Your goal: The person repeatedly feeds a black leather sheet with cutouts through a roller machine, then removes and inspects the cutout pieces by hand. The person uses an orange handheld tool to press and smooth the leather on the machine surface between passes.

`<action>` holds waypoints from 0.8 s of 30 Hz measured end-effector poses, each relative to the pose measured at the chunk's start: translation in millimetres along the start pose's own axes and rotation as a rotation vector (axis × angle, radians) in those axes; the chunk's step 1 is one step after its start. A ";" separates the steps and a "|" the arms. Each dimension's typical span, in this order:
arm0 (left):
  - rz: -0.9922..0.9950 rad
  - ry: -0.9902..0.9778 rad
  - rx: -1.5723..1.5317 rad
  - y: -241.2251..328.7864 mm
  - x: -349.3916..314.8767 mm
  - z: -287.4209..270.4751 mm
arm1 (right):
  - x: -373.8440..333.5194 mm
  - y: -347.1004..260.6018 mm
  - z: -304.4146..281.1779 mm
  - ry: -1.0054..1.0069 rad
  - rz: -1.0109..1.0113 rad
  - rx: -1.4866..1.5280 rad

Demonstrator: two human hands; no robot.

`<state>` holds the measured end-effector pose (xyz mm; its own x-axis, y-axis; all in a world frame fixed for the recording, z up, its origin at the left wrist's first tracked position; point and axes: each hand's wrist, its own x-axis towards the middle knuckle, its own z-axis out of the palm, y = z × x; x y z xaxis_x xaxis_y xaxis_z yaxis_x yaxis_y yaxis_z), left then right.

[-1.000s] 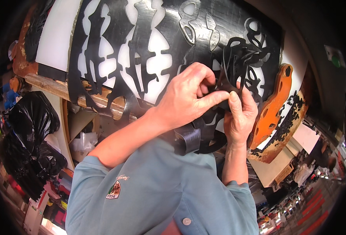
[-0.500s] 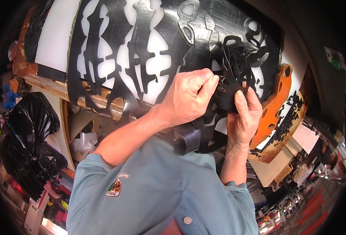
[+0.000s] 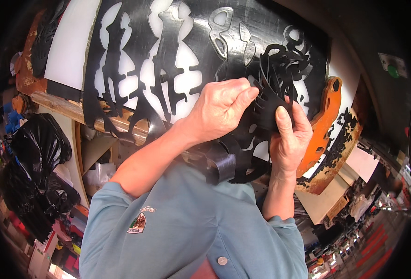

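Thin black cut-out rubber piece [image 3: 280, 88] is pinched by left hand [image 3: 221, 109] at its upper left edge and gripped from below by right hand [image 3: 289, 137]. Since a second ago, piece is lifted higher off large glossy black rubber sheet [image 3: 261, 28]; separation judged nearly complete.

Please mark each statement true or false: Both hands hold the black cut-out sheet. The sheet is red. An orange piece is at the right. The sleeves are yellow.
1. Both the left hand and the right hand grip the black cut-out sheet. True.
2. The sheet is red. False: it is black.
3. An orange board piece lies to the right of the hands. True.
4. The shirt is yellow. False: it is pale blue-grey.
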<state>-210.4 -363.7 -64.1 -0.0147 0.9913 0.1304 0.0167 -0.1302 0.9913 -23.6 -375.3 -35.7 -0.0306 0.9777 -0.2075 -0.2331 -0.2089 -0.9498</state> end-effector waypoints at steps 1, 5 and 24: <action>0.010 -0.065 -0.003 0.2 0.3 -3.8 | 1.0 -0.2 -1.5 -0.003 0.009 0.068; 0.024 -0.127 0.013 6.2 3.0 -19.9 | 5.5 -14.1 -13.6 0.011 0.019 0.106; -0.341 0.048 -0.212 18.0 16.4 -24.4 | 13.0 -49.5 -42.4 0.069 -0.168 0.240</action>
<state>-234.7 -350.2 -43.7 -0.0306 0.9769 -0.2113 -0.2034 0.2008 0.9583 28.7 -353.1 -1.3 0.0924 0.9928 -0.0759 -0.4529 -0.0259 -0.8912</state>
